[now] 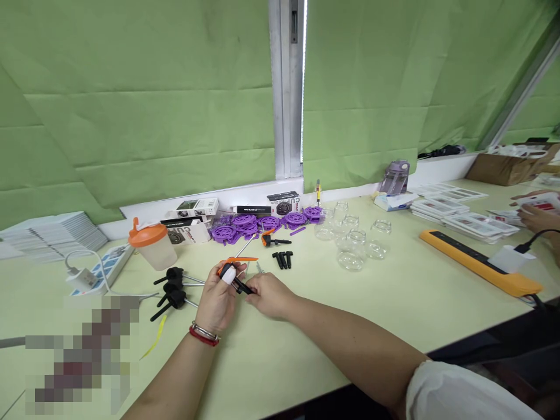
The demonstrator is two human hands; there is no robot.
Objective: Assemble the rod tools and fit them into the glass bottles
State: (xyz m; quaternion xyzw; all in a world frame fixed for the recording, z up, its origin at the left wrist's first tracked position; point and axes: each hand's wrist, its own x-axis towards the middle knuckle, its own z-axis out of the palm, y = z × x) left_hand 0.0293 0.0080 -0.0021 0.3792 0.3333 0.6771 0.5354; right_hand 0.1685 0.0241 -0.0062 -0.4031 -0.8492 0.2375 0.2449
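Here, in the head view, the left hand (220, 298) grasps a black-and-orange assembly (241, 286) over the near bench (271, 364), the right hand (268, 294) pinching its black end; three black T-shaped pieces (282, 260) lie farther right.

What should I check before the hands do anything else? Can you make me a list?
1. Left hand has hold of the black and orange piece: ok.
2. Right hand is at the piece's lower end: ok, its fingers meet there.
3. The piece's parts are pushed tightly together: cannot tell, fingers cover much of it.
4. Clear cups are out of the way: ok, they stand apart, off to the right.
5. Little black pegs are near: ok, they lie just beyond the right hand.
6. Loose bits are tidied up: not ok, a yellow strip lies left of the left wrist.
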